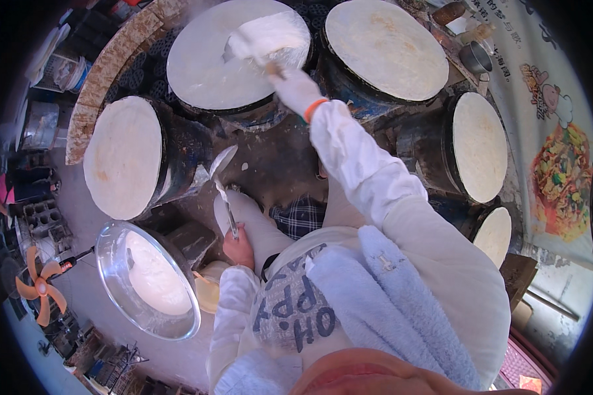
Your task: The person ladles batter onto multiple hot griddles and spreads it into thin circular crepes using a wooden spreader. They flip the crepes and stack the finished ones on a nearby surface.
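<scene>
My right hand (299, 91), in a white glove, grips the wooden handle (275, 69) of a batter spreader above the far-left round griddle (202, 69). The spreader's blade is blurred and partly lost against thick white batter (272, 34) at the griddle's right side. A thinner pale layer covers much of the surface. My bare left hand (238, 248) is closed around the handle of a metal ladle (223, 162), held upward near my knee. White batter coats the ladle's bowl and part of its handle. Left of that hand stands a wide metal basin (109, 261) containing white batter (158, 276).
Pale flatbreads lie on more drum griddles: left (123, 158), far right (388, 49), right (480, 148) and lower right (494, 237). Perforated coal briquettes (138, 74) sit behind a curved board (113, 64). An orange fan (41, 286) stands left, and a small tub (208, 295) beside the basin.
</scene>
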Demonstrator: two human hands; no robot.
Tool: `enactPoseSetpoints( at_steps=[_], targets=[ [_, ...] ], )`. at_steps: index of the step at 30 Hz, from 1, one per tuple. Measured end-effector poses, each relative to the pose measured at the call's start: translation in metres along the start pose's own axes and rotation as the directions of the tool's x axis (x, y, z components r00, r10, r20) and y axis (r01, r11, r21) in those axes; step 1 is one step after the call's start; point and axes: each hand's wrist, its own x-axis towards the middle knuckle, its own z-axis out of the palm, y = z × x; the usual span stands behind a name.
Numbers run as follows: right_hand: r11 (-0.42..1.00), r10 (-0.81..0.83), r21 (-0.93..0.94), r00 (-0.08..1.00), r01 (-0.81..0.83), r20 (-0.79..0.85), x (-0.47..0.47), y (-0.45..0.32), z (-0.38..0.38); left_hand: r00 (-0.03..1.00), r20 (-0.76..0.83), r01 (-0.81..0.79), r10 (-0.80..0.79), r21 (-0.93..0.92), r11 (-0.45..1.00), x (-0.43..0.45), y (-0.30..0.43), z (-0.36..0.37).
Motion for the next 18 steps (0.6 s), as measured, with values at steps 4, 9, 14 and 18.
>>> enactPoseSetpoints(
  at_steps=[4, 9, 14, 18],
  targets=[
    [0.982, -0.097, 0.115, 0.929, 0.147, -0.358, -0.024, 0.06, -0.037, 0.999, -0.03, -0.023, 0.021, -0.061, 0.998, -0.005, -0.006, -0.001],
    [0.971, -0.025, 0.214, 0.94, 0.104, -0.34, -0.063, 0.084, -0.005, 0.999, -0.026, -0.032, 0.03, -0.079, 0.996, -0.005, -0.007, -0.004],
    [0.979, -0.205, -0.072, 0.935, 0.192, -0.289, -0.04, 0.046, 0.022, 0.999, 0.035, 0.018, -0.013, -0.124, 0.992, -0.005, 0.001, -0.015],
    [0.977, -0.203, -0.143, 0.897, 0.158, -0.392, 0.012, 0.066, -0.021, 0.982, 0.18, 0.11, -0.061, -0.273, 0.956, 0.001, 0.045, -0.055]
  ],
)
